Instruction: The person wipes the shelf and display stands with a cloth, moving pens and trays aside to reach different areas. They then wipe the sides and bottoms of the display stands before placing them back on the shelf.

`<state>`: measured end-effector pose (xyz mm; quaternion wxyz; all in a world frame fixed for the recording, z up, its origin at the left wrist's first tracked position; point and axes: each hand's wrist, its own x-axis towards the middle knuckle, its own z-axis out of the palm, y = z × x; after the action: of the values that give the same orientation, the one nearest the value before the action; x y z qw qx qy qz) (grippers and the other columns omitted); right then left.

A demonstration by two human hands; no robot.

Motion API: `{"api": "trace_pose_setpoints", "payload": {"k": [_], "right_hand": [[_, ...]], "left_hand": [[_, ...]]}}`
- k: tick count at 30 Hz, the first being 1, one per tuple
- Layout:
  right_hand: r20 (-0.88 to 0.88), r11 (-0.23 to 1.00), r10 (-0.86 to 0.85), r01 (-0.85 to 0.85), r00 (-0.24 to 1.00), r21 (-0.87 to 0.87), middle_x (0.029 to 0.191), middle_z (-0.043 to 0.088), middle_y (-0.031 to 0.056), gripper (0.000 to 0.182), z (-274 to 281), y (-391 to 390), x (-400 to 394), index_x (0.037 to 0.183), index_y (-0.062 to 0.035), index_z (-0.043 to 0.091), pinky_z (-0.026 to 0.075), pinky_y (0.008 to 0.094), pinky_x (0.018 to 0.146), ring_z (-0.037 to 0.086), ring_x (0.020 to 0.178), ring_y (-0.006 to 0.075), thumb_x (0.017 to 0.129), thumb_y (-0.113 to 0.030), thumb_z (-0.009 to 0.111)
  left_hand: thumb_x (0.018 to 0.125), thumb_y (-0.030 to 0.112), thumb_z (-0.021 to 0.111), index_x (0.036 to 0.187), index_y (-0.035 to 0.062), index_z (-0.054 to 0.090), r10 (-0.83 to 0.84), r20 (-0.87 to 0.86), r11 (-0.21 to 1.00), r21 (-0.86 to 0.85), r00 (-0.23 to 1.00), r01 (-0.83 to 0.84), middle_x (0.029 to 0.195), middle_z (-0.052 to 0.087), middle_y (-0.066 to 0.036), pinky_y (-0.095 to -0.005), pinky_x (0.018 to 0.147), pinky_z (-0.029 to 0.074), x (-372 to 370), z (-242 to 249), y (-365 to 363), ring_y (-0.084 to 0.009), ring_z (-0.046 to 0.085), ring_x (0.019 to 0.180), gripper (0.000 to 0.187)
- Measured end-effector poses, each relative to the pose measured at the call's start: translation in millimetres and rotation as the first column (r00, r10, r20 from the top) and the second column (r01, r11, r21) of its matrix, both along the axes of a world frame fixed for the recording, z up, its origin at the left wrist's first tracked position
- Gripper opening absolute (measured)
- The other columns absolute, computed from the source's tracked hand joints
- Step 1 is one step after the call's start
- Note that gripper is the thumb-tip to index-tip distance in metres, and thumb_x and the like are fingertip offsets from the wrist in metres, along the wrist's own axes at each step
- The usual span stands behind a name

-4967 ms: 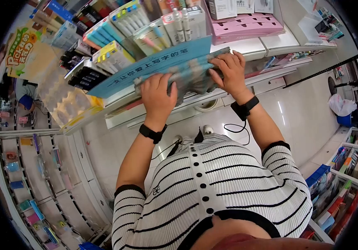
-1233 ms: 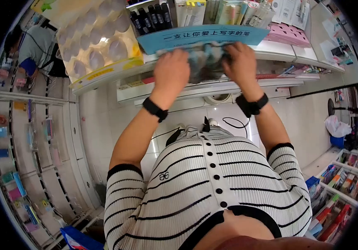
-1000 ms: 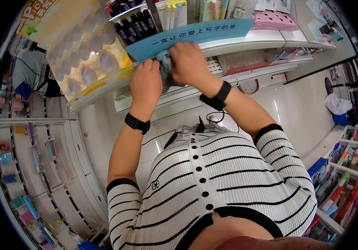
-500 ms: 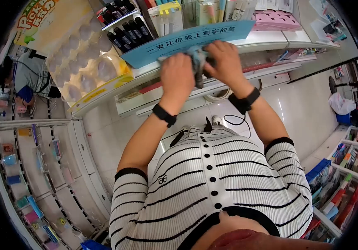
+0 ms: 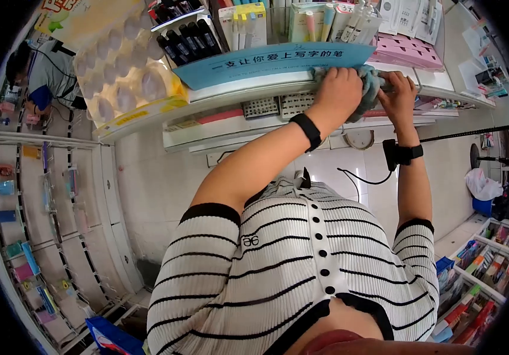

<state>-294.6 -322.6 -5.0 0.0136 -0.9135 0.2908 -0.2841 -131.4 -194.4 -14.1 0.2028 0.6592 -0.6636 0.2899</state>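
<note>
A crumpled grey-blue cloth [image 5: 368, 92] is bunched between my two hands at the front edge of the shelf. My left hand [image 5: 338, 97] is closed over its left part, knuckles up, close under the right end of the blue sign [image 5: 278, 64]. On the other side, my right hand [image 5: 400, 97] pinches the cloth's right side with bent fingers. Part of the cloth hangs below the shelf edge. The fingertips of my left hand are hidden in the cloth.
Behind the sign stand black pens [image 5: 189, 42] in a rack and boxed pens [image 5: 242, 26]. A pink box [image 5: 408, 52] sits to the right, and a yellow display with clear domes [image 5: 127, 77] to the left. Another person [image 5: 53, 74] is at the far left. Below is a lower shelf [image 5: 207, 135].
Both hands have moved right along the shelf edge with the cloth, from the middle of the blue sign to its right end. My body has shifted slightly right too.
</note>
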Motion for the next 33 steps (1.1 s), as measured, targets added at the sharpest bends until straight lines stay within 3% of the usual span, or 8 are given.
{"api": "trace_pose_setpoints", "payload": {"k": [3, 5, 7, 13, 17, 24, 26, 33], "right_hand": [[0.026, 0.998, 0.009, -0.01, 1.0, 0.06, 0.104, 0.062, 0.0031, 0.039, -7, -2, 1, 0.11, -0.015, 0.064, 0.033, 0.0479, 0.107, 0.06, 0.105, 0.0267, 0.074, -0.016, 0.077], [0.05, 0.999, -0.045, 0.047, 0.998, -0.022, 0.104, 0.062, 0.0051, 0.04, -9, 6, 5, 0.11, -0.0138, 0.064, 0.037, 0.0481, 0.103, 0.059, 0.103, 0.0295, 0.073, -0.015, 0.077], [0.039, 0.998, -0.05, 0.051, 0.998, -0.03, 0.104, 0.062, 0.0058, 0.04, -8, 10, 7, 0.11, -0.0133, 0.064, 0.038, 0.0472, 0.101, 0.059, 0.103, 0.0301, 0.072, -0.014, 0.078], [-0.029, 0.999, -0.028, 0.027, 0.999, -0.034, 0.102, 0.062, 0.008, 0.039, 1, 9, 8, 0.108, -0.0101, 0.064, 0.044, 0.0438, 0.09, 0.059, 0.099, 0.0325, 0.072, -0.014, 0.077], [-0.105, 1.0, 0.001, -0.001, 0.994, 0.002, 0.099, 0.063, 0.0098, 0.038, 18, 24, 17, 0.107, -0.0079, 0.065, 0.047, 0.0438, 0.086, 0.06, 0.098, 0.0339, 0.071, -0.016, 0.077], [-0.188, 0.993, -0.059, 0.037, 0.98, -0.116, 0.093, 0.062, 0.0106, 0.033, 20, 74, 64, 0.101, -0.0064, 0.061, 0.048, 0.0435, 0.085, 0.061, 0.092, 0.0331, 0.07, -0.012, 0.071], [-0.265, 0.963, -0.133, 0.061, 0.955, -0.263, 0.098, 0.064, 0.0115, 0.035, 17, 89, 79, 0.104, -0.0058, 0.062, 0.049, 0.0432, 0.083, 0.063, 0.092, 0.0341, 0.071, -0.014, 0.068], [-0.231, 0.943, -0.146, 0.065, 0.962, -0.325, 0.09, 0.059, 0.0104, 0.019, 8, 138, 121, 0.095, -0.0083, 0.058, 0.043, 0.0438, 0.086, 0.06, 0.088, 0.0292, 0.076, -0.012, 0.062]], "left_hand": [[0.078, 0.013, 0.058, 0.082, 0.0089, 0.061, -0.013, -0.035, 0.999, -0.035, 0.999, 0.011, 0.083, 0.053, -0.005, -0.0358, 0.077, 0.045, -1, -3, -2, -0.0234, 0.055, 0.084, 0.006], [0.078, 0.013, 0.058, 0.083, 0.0083, 0.061, -0.042, -0.077, 0.997, -0.068, 0.996, 0.036, 0.084, 0.053, -0.006, -0.0363, 0.078, 0.045, 4, -6, 5, -0.0236, 0.055, 0.084, 0.007], [0.079, 0.011, 0.058, 0.087, 0.0077, 0.061, -0.169, -0.211, 0.981, -0.126, 0.963, 0.145, 0.086, 0.053, -0.007, -0.0382, 0.08, 0.048, 15, -5, 16, -0.0251, 0.056, 0.086, 0.009], [0.08, 0.007, 0.057, 0.091, 0.0072, 0.063, -0.077, -0.309, 0.996, 0.009, 0.948, 0.083, 0.091, 0.056, -0.009, -0.041, 0.081, 0.05, 34, 7, 42, -0.0283, 0.058, 0.091, 0.013], [0.079, 0.004, 0.058, 0.097, 0.0071, 0.066, -0.089, -0.409, 0.995, -0.004, 0.908, 0.096, 0.093, 0.057, -0.01, -0.0418, 0.08, 0.05, 63, 9, 69, -0.03, 0.059, 0.09, 0.02], [0.08, 0.001, 0.058, 0.098, 0.0086, 0.066, -0.043, -0.415, 0.998, 0.021, 0.909, 0.057, 0.093, 0.058, -0.009, -0.0424, 0.08, 0.051, 96, 11, 112, -0.031, 0.06, 0.092, 0.021], [0.081, 0.001, 0.059, 0.1, 0.0093, 0.067, 0.002, -0.448, 0.998, 0.058, 0.894, 0.027, 0.094, 0.059, -0.009, -0.0417, 0.078, 0.051, 107, 13, 125, -0.0313, 0.06, 0.093, 0.022], [0.079, 0.001, 0.067, 0.101, 0.0087, 0.067, 0.048, -0.428, 0.998, 0.056, 0.903, -0.027, 0.096, 0.061, -0.009, -0.0416, 0.078, 0.051, 139, 16, 165, -0.0324, 0.06, 0.094, 0.023]]}}
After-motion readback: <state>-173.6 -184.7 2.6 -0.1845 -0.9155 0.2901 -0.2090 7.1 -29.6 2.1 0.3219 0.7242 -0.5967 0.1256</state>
